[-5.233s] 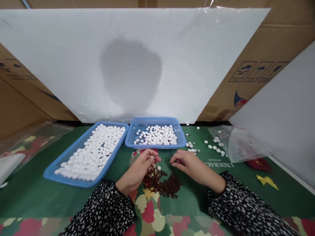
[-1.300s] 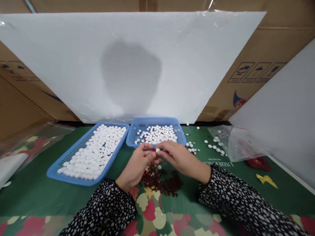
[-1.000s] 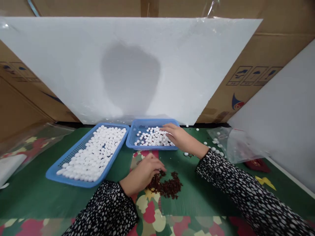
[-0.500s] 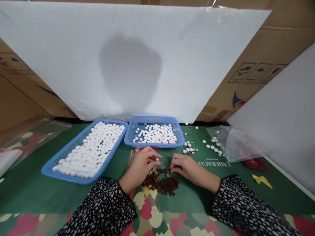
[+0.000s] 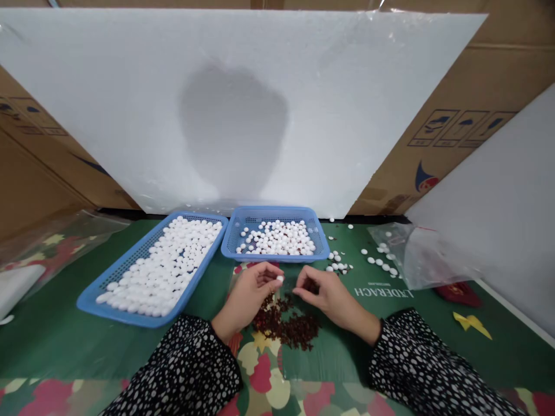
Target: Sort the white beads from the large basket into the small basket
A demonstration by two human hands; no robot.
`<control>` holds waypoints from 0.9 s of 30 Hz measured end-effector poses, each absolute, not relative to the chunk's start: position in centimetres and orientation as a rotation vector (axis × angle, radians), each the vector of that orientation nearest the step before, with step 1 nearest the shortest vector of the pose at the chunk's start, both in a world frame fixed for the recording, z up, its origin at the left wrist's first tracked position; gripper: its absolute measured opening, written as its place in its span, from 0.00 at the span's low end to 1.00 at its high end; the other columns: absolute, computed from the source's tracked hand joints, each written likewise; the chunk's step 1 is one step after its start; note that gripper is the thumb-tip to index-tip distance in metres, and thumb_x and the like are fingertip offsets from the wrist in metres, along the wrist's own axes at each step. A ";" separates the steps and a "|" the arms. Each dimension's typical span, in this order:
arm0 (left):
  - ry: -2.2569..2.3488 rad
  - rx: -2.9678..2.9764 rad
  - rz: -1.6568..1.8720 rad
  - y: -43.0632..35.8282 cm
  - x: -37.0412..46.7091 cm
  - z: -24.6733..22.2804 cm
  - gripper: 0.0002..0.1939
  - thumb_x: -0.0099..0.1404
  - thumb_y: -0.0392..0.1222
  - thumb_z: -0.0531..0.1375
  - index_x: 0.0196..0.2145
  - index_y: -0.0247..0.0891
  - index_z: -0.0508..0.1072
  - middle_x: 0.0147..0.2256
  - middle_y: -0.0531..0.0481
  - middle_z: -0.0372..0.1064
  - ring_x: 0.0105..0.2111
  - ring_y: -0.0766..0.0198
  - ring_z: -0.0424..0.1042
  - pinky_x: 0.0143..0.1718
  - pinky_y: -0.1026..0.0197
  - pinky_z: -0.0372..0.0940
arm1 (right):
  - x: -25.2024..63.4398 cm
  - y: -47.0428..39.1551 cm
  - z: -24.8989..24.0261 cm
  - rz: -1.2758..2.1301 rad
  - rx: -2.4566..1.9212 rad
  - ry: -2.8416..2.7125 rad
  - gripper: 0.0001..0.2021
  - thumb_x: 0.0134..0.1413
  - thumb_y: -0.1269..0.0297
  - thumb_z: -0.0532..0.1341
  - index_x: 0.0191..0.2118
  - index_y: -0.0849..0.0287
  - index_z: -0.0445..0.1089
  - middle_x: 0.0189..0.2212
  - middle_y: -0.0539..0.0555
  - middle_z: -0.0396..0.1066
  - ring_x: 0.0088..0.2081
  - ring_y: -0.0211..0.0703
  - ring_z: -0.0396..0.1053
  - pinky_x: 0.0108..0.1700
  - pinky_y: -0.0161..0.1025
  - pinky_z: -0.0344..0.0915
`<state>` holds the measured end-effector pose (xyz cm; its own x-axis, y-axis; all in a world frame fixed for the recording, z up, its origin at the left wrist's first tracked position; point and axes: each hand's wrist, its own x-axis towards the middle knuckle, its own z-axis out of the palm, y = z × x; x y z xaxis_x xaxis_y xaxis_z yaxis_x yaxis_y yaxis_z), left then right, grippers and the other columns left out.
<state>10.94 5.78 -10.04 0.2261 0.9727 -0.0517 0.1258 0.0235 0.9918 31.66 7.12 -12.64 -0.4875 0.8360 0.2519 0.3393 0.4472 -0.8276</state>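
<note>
Between the thumb and fingertips of my left hand (image 5: 248,293) is a small white ball (image 5: 280,278). My right hand (image 5: 328,293) faces it a short way to the right, thumb and forefinger pinched together. Whatever those fingers hold, if anything, is too small to make out. Below and between both hands lies a loose pile of small dark brown bits (image 5: 297,330) on the green surface. Just beyond the hands stands a blue basket (image 5: 277,259) partly filled with white balls, some with dark specks. A longer blue basket (image 5: 125,319) on the left holds many plain white balls.
Loose white balls (image 5: 379,262) are scattered right of the baskets, near a clear plastic bag (image 5: 422,260). A dark red item (image 5: 459,294) and a yellow scrap (image 5: 472,325) lie farther right. A white panel (image 5: 325,115) and cardboard (image 5: 459,86) wall the back.
My right hand has lifted slightly from the brown pile and moved toward the white ball. My left hand still holds the ball, which shows more clearly now.
</note>
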 end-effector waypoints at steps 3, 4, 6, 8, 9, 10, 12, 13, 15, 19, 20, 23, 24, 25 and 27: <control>1.077 1.269 0.955 5.7 11.0 -10.1 0.08 0.60 0.40 0.64 0.37 0.36 0.73 0.36 0.48 0.73 0.39 0.62 0.70 0.43 0.59 0.63 | 31.5 7.3 -12.5 1.201 -0.947 -1.823 0.02 0.57 0.68 0.64 0.37 0.58 0.71 0.30 0.49 0.72 0.32 0.40 0.69 0.34 0.36 0.64; 1.060 1.241 0.950 5.7 11.0 -10.1 0.07 0.59 0.40 0.64 0.36 0.36 0.73 0.36 0.48 0.73 0.38 0.62 0.70 0.43 0.59 0.63 | 31.4 7.3 -12.5 1.276 -0.937 -1.763 0.03 0.56 0.67 0.65 0.36 0.59 0.72 0.31 0.50 0.73 0.32 0.41 0.69 0.35 0.37 0.65; 1.040 1.194 0.943 5.6 11.1 -10.1 0.07 0.59 0.40 0.65 0.35 0.35 0.73 0.34 0.49 0.73 0.35 0.64 0.70 0.40 0.61 0.63 | 31.2 7.3 -12.4 1.398 -0.924 -1.643 0.05 0.52 0.65 0.67 0.31 0.59 0.72 0.28 0.50 0.72 0.29 0.40 0.69 0.33 0.36 0.65; 1.035 1.156 0.943 5.5 11.2 -9.9 0.08 0.60 0.42 0.65 0.36 0.35 0.74 0.32 0.50 0.72 0.32 0.65 0.70 0.38 0.62 0.62 | 31.0 7.3 -12.3 1.474 -0.909 -1.533 0.08 0.50 0.63 0.68 0.29 0.59 0.70 0.24 0.48 0.70 0.26 0.39 0.68 0.30 0.36 0.65; 1.038 1.139 0.943 5.5 11.2 -9.9 0.09 0.60 0.42 0.65 0.36 0.35 0.74 0.31 0.51 0.72 0.31 0.65 0.70 0.37 0.62 0.62 | 30.9 7.2 -12.3 1.500 -0.900 -1.492 0.09 0.50 0.62 0.69 0.29 0.59 0.70 0.23 0.48 0.70 0.25 0.39 0.68 0.29 0.36 0.66; 1.037 1.123 0.945 5.5 11.3 -9.8 0.10 0.59 0.43 0.65 0.36 0.36 0.74 0.30 0.51 0.72 0.31 0.65 0.69 0.37 0.62 0.62 | 30.8 7.1 -12.1 1.520 -0.894 -1.462 0.10 0.50 0.61 0.69 0.29 0.59 0.70 0.23 0.48 0.70 0.25 0.39 0.68 0.29 0.36 0.67; 1.028 1.098 0.949 5.5 11.4 -9.7 0.11 0.59 0.44 0.66 0.36 0.36 0.74 0.29 0.52 0.71 0.31 0.65 0.70 0.36 0.62 0.62 | 30.7 6.8 -11.8 1.543 -0.881 -1.440 0.11 0.51 0.58 0.69 0.30 0.59 0.71 0.25 0.50 0.72 0.27 0.41 0.71 0.32 0.38 0.69; 1.019 1.091 0.950 5.5 11.4 -9.7 0.11 0.58 0.44 0.66 0.36 0.35 0.74 0.29 0.51 0.72 0.31 0.65 0.70 0.36 0.62 0.62 | 30.6 6.7 -11.6 1.548 -0.871 -1.442 0.11 0.52 0.57 0.69 0.31 0.59 0.72 0.27 0.51 0.74 0.29 0.42 0.72 0.34 0.39 0.70; 1.001 1.084 0.952 5.6 11.4 -9.9 0.11 0.58 0.44 0.66 0.36 0.35 0.74 0.29 0.51 0.72 0.31 0.65 0.70 0.36 0.62 0.62 | 30.5 6.5 -11.3 1.539 -0.848 -1.458 0.11 0.54 0.56 0.68 0.34 0.59 0.72 0.29 0.52 0.75 0.31 0.43 0.74 0.36 0.41 0.71; 0.980 1.067 0.949 5.5 11.3 -10.2 0.10 0.59 0.44 0.66 0.33 0.35 0.75 0.28 0.50 0.73 0.30 0.66 0.69 0.35 0.63 0.61 | 30.4 6.2 -10.9 1.478 -0.812 -1.496 0.08 0.57 0.60 0.67 0.34 0.58 0.72 0.29 0.52 0.75 0.31 0.42 0.74 0.37 0.40 0.71; 0.978 1.065 0.948 5.5 11.3 -10.2 0.09 0.59 0.44 0.66 0.33 0.35 0.75 0.28 0.50 0.73 0.29 0.67 0.69 0.35 0.63 0.61 | 30.4 6.2 -10.9 1.453 -0.807 -1.518 0.07 0.57 0.61 0.67 0.33 0.59 0.72 0.29 0.52 0.75 0.31 0.42 0.73 0.36 0.39 0.71; 0.977 1.065 0.947 5.4 11.4 -10.1 0.09 0.59 0.44 0.67 0.31 0.35 0.76 0.26 0.51 0.72 0.28 0.68 0.68 0.34 0.64 0.61 | 30.4 6.3 -11.0 1.308 -0.814 -1.617 0.07 0.57 0.62 0.67 0.32 0.58 0.73 0.30 0.51 0.72 0.33 0.42 0.70 0.37 0.39 0.68; 0.979 1.063 0.947 5.4 11.4 -10.0 0.09 0.58 0.44 0.67 0.30 0.34 0.76 0.26 0.51 0.72 0.27 0.68 0.68 0.34 0.65 0.61 | 30.3 6.3 -11.1 1.260 -0.820 -1.643 0.07 0.57 0.62 0.67 0.32 0.58 0.73 0.31 0.51 0.72 0.34 0.42 0.70 0.37 0.39 0.67; 0.981 1.062 0.948 5.4 11.4 -10.0 0.09 0.58 0.43 0.67 0.29 0.34 0.76 0.25 0.51 0.72 0.27 0.68 0.68 0.33 0.65 0.61 | 30.3 6.3 -11.1 1.229 -0.823 -1.660 0.07 0.58 0.61 0.66 0.32 0.58 0.73 0.32 0.51 0.71 0.34 0.42 0.69 0.38 0.39 0.66; 0.980 1.063 0.954 5.4 11.4 -9.8 0.08 0.57 0.43 0.67 0.29 0.34 0.76 0.25 0.51 0.72 0.26 0.68 0.68 0.33 0.65 0.61 | 30.2 6.3 -11.2 1.215 -0.825 -1.671 0.07 0.59 0.61 0.66 0.32 0.58 0.73 0.32 0.51 0.71 0.35 0.43 0.69 0.38 0.39 0.65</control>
<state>11.42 5.40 -9.84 0.2760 0.9467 -0.1659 -0.1404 0.2105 0.9674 30.18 6.31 -11.22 -0.3871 0.8815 0.2703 0.0149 0.2991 -0.9541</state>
